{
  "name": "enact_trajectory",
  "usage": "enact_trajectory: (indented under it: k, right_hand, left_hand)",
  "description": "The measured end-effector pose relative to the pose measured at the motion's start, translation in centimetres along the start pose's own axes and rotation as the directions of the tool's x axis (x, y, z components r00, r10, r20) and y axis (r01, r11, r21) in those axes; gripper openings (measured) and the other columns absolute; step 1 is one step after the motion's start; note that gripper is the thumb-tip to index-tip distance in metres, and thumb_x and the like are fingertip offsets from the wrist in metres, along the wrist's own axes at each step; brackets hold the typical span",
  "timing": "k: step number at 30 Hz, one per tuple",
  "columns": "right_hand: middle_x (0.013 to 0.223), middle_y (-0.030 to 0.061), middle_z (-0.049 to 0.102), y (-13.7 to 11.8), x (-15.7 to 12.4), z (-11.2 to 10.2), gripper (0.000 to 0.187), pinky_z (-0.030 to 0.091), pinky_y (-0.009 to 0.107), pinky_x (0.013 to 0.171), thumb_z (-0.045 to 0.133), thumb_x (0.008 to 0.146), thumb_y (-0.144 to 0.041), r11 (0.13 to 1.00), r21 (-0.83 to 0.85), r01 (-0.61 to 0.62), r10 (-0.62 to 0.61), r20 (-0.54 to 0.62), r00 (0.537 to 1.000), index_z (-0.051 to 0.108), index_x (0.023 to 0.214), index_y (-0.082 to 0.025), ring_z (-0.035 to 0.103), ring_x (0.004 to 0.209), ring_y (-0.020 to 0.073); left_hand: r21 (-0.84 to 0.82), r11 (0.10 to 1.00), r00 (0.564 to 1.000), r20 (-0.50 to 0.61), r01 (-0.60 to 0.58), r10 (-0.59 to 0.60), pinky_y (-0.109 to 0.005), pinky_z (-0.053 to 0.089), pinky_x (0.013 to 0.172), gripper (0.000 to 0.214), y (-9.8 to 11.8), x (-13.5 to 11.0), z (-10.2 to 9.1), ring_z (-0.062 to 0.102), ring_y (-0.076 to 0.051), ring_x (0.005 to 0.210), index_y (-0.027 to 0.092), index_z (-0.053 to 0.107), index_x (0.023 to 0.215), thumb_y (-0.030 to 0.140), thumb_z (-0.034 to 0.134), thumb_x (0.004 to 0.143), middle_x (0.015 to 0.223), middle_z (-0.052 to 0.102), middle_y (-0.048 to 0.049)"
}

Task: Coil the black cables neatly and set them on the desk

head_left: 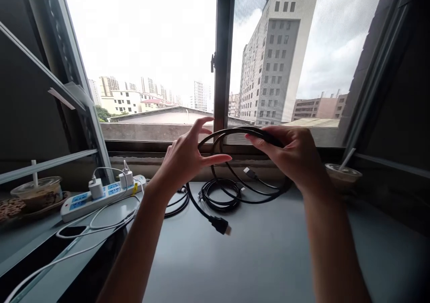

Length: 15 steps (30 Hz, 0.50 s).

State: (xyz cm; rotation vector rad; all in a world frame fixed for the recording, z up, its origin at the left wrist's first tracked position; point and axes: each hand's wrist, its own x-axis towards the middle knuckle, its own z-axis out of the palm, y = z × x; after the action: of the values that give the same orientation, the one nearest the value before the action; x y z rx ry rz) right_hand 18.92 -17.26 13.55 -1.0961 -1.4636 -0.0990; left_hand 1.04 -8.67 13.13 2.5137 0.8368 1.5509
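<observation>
My right hand (289, 153) is closed around a black HDMI cable (258, 201), pinching the top of its loose coils above the desk. My left hand (190, 153) is at the left side of these loops, thumb and fingers spread apart, the cable passing behind or between them. One HDMI plug (221, 226) dangles at the lower left of the coils, its metal end pointing down and right. A second plug (250, 173) shows inside the loops. Behind them a coiled black cable (220, 204) lies on the desk, and another black coil (176, 206) is partly hidden by my left forearm.
On the left, a white power strip (112, 188) holds two chargers, with white cords (97, 227) trailing over the grey desk (248, 267). Cups with straws stand at the left (36, 195) and the right (343, 175). A window (223, 70) and a metal rack (79, 70) border the desk.
</observation>
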Motion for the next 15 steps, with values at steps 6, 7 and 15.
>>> enact_trajectory:
  k: [6, 7, 15]
  right_hand:
    - [0.053, -0.0017, 0.051, -1.1, -0.6, -0.5, 0.013, 0.033, 0.021, 0.043, 0.065, 0.069, -0.033, 0.995, 0.060, 0.083, -0.088, 0.103, 0.991, 0.070, 0.072, -0.021, 0.045, 0.049, 0.0091]
    - [0.052, -0.0020, 0.049, -1.1, -0.7, -0.6, 0.012, 0.032, 0.021, 0.042, 0.065, 0.069, -0.032, 0.995, 0.053, 0.080, -0.086, 0.115, 0.990, 0.070, 0.073, -0.022, 0.043, 0.048, 0.0087]
    - [0.059, -0.0002, 0.056, 2.9, 0.8, 1.1, 0.025, 0.036, 0.021, 0.043, 0.060, 0.072, -0.037, 0.999, -0.039, 0.002, 0.002, 0.123, 0.992, 0.067, 0.085, -0.016, 0.046, 0.048, 0.0092]
  left_hand:
    - [-0.140, 0.990, 0.999, 0.035, 0.027, -0.022, -0.025, 0.042, 0.060, 0.034, -2.1, 0.4, 4.6, 0.059, -0.017, 0.073, 0.021, 0.069, 0.085, 0.048, 0.051, 0.077, 0.086, 0.067, -0.0054]
    - [-0.212, 0.976, 0.998, 0.041, 0.051, -0.043, -0.025, 0.042, 0.060, 0.036, -2.3, 0.5, 5.1, 0.059, -0.016, 0.069, 0.019, 0.069, 0.073, 0.047, 0.047, 0.079, 0.079, 0.068, -0.0055]
    - [-0.571, 0.772, 0.897, -0.133, 0.279, -0.422, -0.022, 0.037, 0.046, 0.046, -4.2, 0.7, 5.5, 0.055, -0.013, 0.044, 0.018, 0.046, 0.036, 0.047, 0.056, 0.070, 0.033, 0.045, -0.0007]
